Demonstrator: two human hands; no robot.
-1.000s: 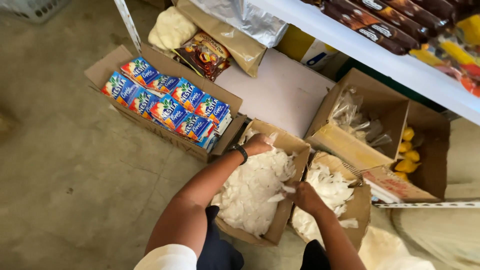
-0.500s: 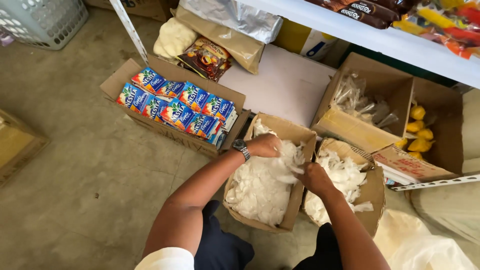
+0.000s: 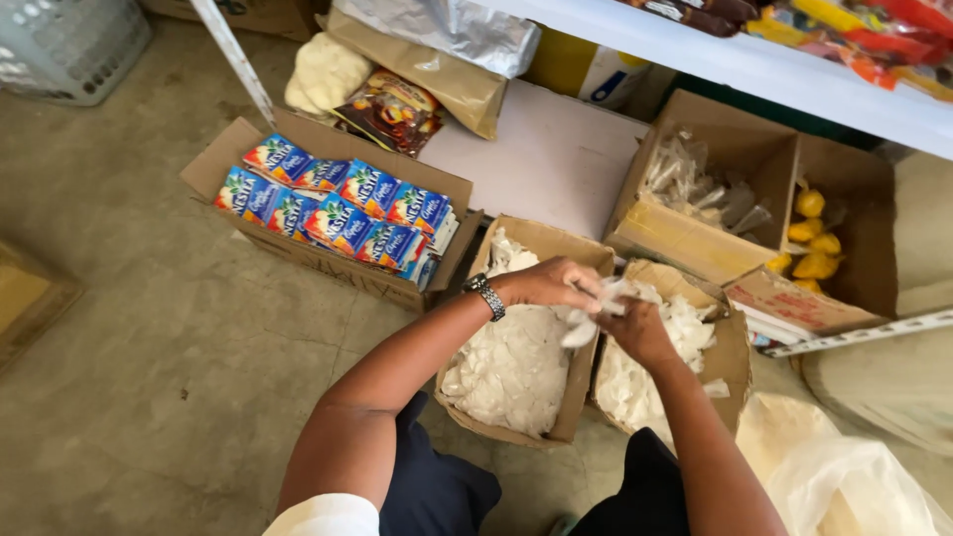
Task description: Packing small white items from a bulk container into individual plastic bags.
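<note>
Your left hand (image 3: 551,285) is curling its fingers around a small white plastic bag (image 3: 596,308), gripping one end of it just above the gap between two open cardboard boxes. Your right hand (image 3: 640,333) is meeting it from the other side and pinching the same bag with its fingers closed; the two hands are touching or nearly touching. A dark wristwatch (image 3: 484,296) is sitting on your left wrist.

Directly below your left hand, the left box (image 3: 556,417) is holding a heap of white bags. The right box (image 3: 730,357), just beside it, is holding a similar heap, partly hidden by your right forearm.

To the left, a wider box (image 3: 204,164) is holding rows of blue packets (image 3: 338,213) standing on edge. Behind your hands, a pale flat board (image 3: 541,164) is lying on the floor, and beyond it a brown box (image 3: 685,238) is holding clear wrapped items. Yellow packets (image 3: 809,238) are lying in the box beside that one. A white shelf (image 3: 754,65) is running overhead at the top right. A loose clear bag (image 3: 844,486) is lying at your right knee.
</note>
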